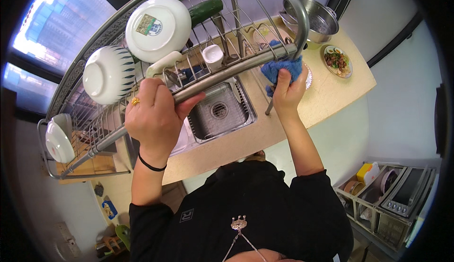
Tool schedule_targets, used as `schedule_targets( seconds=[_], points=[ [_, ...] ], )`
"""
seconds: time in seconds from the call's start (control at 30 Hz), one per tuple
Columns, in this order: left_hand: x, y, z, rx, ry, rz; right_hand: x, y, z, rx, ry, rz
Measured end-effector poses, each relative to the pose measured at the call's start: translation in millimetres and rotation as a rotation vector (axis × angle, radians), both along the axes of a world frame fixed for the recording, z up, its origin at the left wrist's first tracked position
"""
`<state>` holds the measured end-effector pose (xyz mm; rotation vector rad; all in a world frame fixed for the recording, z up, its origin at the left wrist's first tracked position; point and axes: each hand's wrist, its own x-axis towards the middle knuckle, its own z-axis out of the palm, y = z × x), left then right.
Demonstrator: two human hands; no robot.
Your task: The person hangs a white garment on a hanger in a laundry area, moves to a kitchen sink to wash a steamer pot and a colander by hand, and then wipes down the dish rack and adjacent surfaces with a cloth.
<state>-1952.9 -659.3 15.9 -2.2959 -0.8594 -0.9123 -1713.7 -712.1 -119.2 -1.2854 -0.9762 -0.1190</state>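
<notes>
My left hand [154, 113] grips the front metal tube of a raised dish rack [227, 71], its thumb beneath the bar. At the rack's right end, my right hand [291, 86] presses a blue cloth [280, 70] around the tube by the corner bend. Beside my left hand on the rack lean a white bowl with dark leaf marks [103, 75] and an upturned white plate [158, 29]. A green cucumber [207, 10], a pale-handled utensil [163, 64] and a small white cup [212, 55] rest further right. Below the rack is a steel sink [220, 111].
A plate of food with egg slices [337, 62] and steel colanders [314, 18] stand on the right of the countertop [340, 88]. White dishes [58, 141] sit at the rack's left end. A shelf unit with a small oven [404, 191] stands low at right.
</notes>
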Motion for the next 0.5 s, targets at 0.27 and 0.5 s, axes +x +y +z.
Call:
schedule_targets(
  seconds=[0.27,0.5],
  points=[
    [3,0,-1,0.004,-0.009,0.018,3,-5,-90,-0.022,-0.058,-0.055],
    [5,3,-1,0.039,-0.005,0.005,17,-36,-113,-0.180,0.399,-0.148]
  ],
)
